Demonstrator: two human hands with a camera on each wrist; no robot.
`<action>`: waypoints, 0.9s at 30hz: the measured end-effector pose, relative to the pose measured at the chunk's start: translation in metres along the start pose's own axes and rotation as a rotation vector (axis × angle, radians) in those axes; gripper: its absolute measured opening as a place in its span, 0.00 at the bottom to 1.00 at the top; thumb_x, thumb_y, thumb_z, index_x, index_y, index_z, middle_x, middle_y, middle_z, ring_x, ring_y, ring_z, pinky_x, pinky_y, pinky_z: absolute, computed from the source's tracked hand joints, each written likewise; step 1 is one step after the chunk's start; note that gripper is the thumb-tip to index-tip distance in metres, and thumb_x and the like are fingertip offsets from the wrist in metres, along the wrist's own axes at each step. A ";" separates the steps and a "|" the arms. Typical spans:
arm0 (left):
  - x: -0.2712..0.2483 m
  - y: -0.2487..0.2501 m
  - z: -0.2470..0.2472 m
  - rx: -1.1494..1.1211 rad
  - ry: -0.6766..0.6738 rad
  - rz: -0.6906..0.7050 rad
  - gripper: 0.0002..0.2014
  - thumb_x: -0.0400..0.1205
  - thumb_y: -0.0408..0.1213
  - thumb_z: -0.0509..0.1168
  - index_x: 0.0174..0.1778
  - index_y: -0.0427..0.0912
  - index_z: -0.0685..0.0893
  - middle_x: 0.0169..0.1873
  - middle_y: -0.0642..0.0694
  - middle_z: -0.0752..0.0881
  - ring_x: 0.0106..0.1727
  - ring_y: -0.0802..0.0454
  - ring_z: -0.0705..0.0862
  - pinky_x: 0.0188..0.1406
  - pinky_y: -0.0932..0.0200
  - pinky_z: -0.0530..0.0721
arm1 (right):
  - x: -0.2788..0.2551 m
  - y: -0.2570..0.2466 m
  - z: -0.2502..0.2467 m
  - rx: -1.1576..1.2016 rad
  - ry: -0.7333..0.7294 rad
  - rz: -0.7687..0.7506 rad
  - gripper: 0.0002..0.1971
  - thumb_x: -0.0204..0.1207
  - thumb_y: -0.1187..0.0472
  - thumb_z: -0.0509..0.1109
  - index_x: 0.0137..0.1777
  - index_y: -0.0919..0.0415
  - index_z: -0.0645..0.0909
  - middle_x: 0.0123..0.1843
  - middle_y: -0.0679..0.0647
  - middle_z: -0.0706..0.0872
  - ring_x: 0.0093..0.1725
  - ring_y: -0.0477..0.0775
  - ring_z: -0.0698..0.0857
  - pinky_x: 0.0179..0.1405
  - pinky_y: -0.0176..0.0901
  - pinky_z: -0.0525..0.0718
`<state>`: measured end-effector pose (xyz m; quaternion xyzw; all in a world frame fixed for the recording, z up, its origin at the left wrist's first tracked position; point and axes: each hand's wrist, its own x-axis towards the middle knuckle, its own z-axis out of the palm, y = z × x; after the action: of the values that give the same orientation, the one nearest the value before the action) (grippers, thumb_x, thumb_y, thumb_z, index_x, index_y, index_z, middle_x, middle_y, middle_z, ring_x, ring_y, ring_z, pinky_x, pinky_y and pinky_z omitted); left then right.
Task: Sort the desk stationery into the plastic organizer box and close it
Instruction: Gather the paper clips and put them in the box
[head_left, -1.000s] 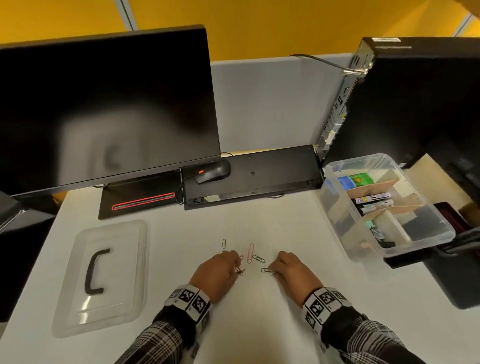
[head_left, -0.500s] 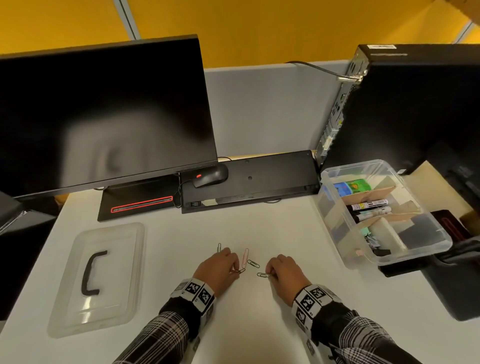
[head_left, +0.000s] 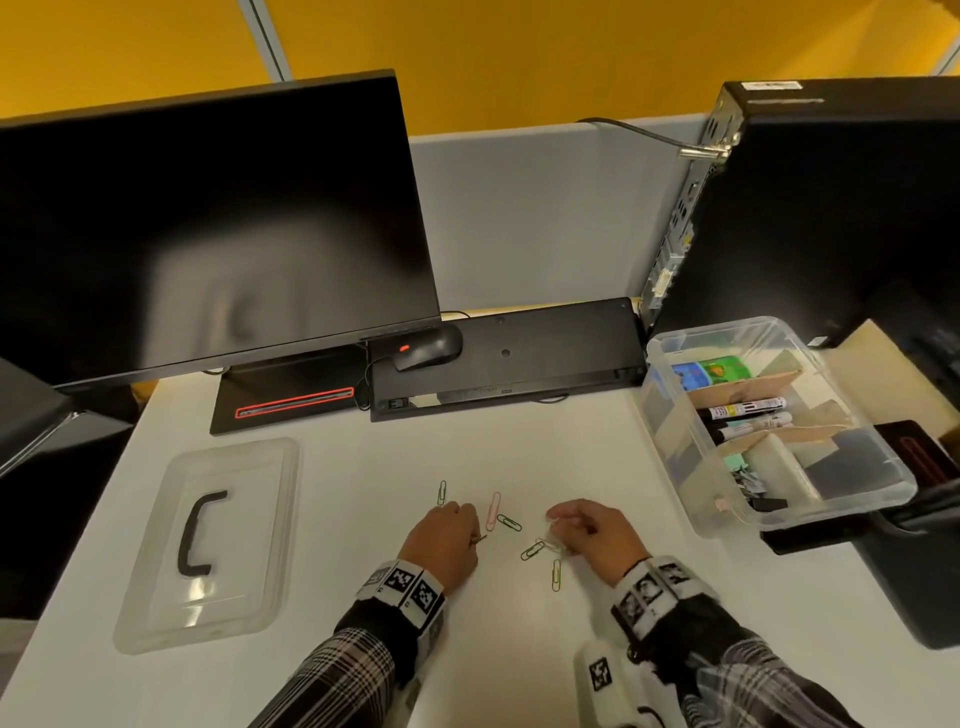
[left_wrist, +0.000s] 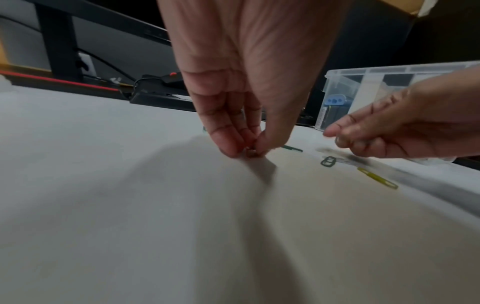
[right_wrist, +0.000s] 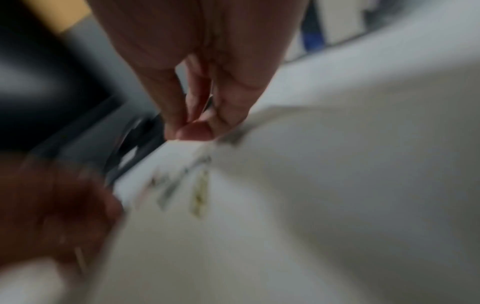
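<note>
Several paper clips are scattered on the white table (head_left: 519, 457) between the two hands: a pink clip (head_left: 492, 511), a green clip (head_left: 509, 523) just beside it, another green clip (head_left: 441, 492) by the left knuckles, a dark green clip (head_left: 532, 551) and a yellow-green clip (head_left: 556, 574) near the right hand. The left hand (head_left: 441, 543) is held fingertips-down on the table, its fingers (left_wrist: 228, 142) and thumb pressed together on a small dark clip (head_left: 479, 539) that is only partly seen. The right hand (head_left: 597, 535) is raised a little, its fingers curled toward the thumb; a pale clip appears to be caught in them, but the blur does not allow certainty. The clear plastic organizer box (head_left: 675, 452) stands open to the right, with markers (head_left: 743, 410) lying in a middle compartment. Its clear lid (head_left: 156, 545), with a black handle (head_left: 195, 535), lies flat at the left. A monitor (head_left: 208, 234), mouse (head_left: 428, 347) and upturned keyboard (head_left: 545, 343) are set behind.
</note>
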<state>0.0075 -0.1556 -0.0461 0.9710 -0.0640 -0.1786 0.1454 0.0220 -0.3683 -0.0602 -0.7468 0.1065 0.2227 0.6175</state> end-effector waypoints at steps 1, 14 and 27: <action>0.000 0.000 0.002 0.005 -0.011 -0.005 0.09 0.81 0.34 0.59 0.56 0.41 0.78 0.54 0.45 0.81 0.55 0.48 0.79 0.55 0.57 0.80 | -0.002 -0.004 -0.004 0.217 -0.015 0.053 0.09 0.77 0.74 0.65 0.46 0.64 0.85 0.34 0.57 0.84 0.33 0.51 0.81 0.33 0.34 0.83; -0.008 -0.006 -0.009 -1.398 -0.067 -0.369 0.08 0.84 0.24 0.55 0.53 0.35 0.78 0.35 0.39 0.82 0.37 0.45 0.81 0.38 0.53 0.82 | -0.003 -0.004 -0.004 -0.806 -0.169 -0.164 0.14 0.72 0.55 0.74 0.50 0.53 0.71 0.48 0.48 0.72 0.45 0.48 0.73 0.50 0.39 0.76; -0.004 0.045 0.014 -0.309 -0.004 -0.024 0.11 0.86 0.43 0.51 0.50 0.41 0.74 0.48 0.44 0.79 0.47 0.46 0.80 0.49 0.54 0.77 | 0.004 0.002 -0.005 -0.422 0.015 -0.059 0.04 0.74 0.68 0.67 0.44 0.58 0.80 0.35 0.49 0.81 0.36 0.47 0.80 0.38 0.32 0.77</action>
<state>-0.0047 -0.2009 -0.0436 0.9374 -0.0246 -0.1901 0.2907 0.0260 -0.3727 -0.0633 -0.8639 0.0402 0.2166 0.4530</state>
